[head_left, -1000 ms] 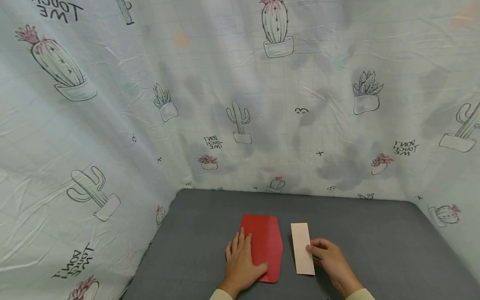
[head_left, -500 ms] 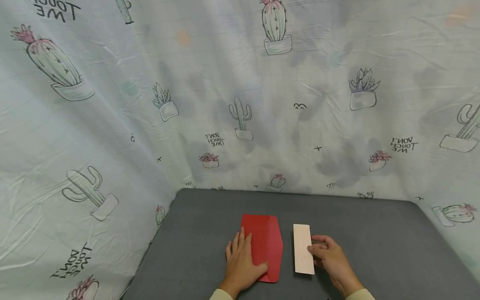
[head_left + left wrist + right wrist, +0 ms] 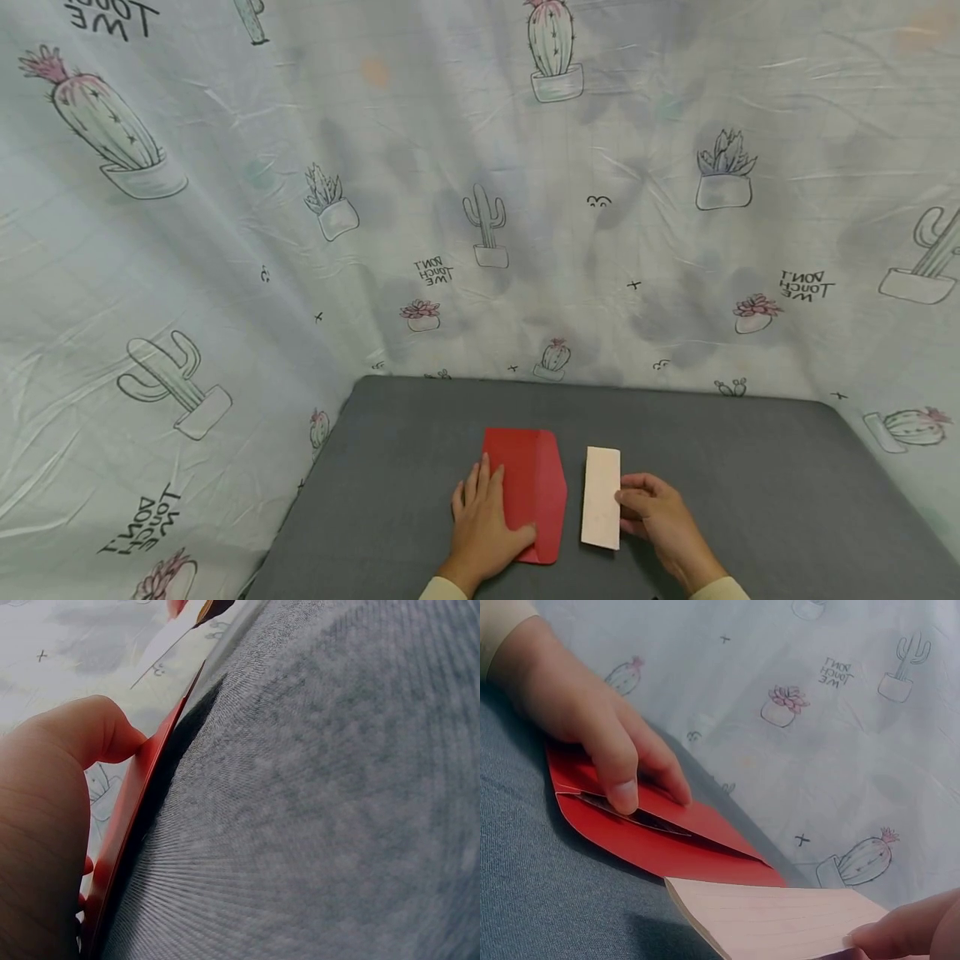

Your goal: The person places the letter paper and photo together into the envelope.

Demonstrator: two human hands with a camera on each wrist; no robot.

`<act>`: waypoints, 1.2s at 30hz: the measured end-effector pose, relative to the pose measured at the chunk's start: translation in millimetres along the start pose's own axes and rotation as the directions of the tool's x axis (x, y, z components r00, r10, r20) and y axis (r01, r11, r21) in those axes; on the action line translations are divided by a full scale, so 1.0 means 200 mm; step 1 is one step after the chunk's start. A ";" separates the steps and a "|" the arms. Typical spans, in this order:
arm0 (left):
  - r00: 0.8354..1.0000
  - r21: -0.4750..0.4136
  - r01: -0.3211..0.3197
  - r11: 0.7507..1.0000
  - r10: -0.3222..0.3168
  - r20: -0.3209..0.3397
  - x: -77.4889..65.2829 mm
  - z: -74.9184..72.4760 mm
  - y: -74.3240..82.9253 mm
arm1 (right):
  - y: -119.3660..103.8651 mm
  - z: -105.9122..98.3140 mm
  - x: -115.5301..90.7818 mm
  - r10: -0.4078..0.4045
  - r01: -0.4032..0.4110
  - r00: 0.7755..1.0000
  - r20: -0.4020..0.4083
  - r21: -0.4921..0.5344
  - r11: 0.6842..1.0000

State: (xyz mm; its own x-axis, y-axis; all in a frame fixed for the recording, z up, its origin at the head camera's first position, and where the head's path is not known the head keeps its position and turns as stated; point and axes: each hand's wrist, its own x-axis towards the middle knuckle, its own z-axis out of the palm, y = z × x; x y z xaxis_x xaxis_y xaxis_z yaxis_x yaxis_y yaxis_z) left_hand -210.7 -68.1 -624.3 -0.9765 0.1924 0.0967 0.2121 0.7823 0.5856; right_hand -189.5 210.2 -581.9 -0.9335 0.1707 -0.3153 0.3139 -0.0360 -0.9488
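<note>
A red envelope (image 3: 513, 467) lies on the grey table with its flap unfolded to the right. My left hand (image 3: 483, 533) rests on its left part with straight fingers, thumb reaching across to the mouth. Seen from the right wrist, the envelope's mouth (image 3: 656, 823) gapes a little and looks dark inside, with the left thumb (image 3: 622, 795) at its edge. Just right of the envelope, my right hand (image 3: 663, 521) pinches a narrow folded sheet of pale paper (image 3: 602, 500) by its right edge. Faint ruled lines cross the paper (image 3: 765, 919) in the right wrist view, where it overlaps the flap's end.
The dark grey tabletop (image 3: 750, 467) stretches out around both hands. Behind it and along its sides hangs a white cactus-print curtain (image 3: 420, 167), meeting the table's back edge.
The paper's near end has swung left toward the envelope, so the sheet now leans the other way. My left hand and the envelope have stayed in place.
</note>
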 end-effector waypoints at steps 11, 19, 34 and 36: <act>1.000 0.009 0.009 1.000 -0.009 0.009 0.00 0.00 0.00 | -0.02 0.03 -0.02 0.007 -0.007 0.999 0.034 0.024 1.000; 1.000 0.008 -0.009 1.000 0.009 -0.024 -0.01 0.01 -0.01 | -0.03 0.03 -0.03 0.000 -0.004 0.996 0.088 0.048 0.999; 1.000 0.022 0.006 1.000 -0.006 0.002 -0.02 -0.01 -0.01 | 0.00 0.07 -0.03 -0.001 -0.009 0.990 0.145 0.064 0.998; 1.000 0.029 0.010 1.000 -0.010 0.007 -0.02 -0.02 0.00 | 0.01 0.08 -0.03 0.002 -0.012 0.990 0.143 0.067 0.998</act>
State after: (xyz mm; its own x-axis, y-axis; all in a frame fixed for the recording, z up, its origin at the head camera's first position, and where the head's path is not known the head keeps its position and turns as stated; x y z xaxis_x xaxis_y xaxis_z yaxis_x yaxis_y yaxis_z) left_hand -207.5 -71.4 -622.4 -0.9783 0.1889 0.0852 0.2037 0.8010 0.5629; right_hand -187.2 193.0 -582.1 -0.9481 0.0277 -0.3168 0.3125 -0.1035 -0.9442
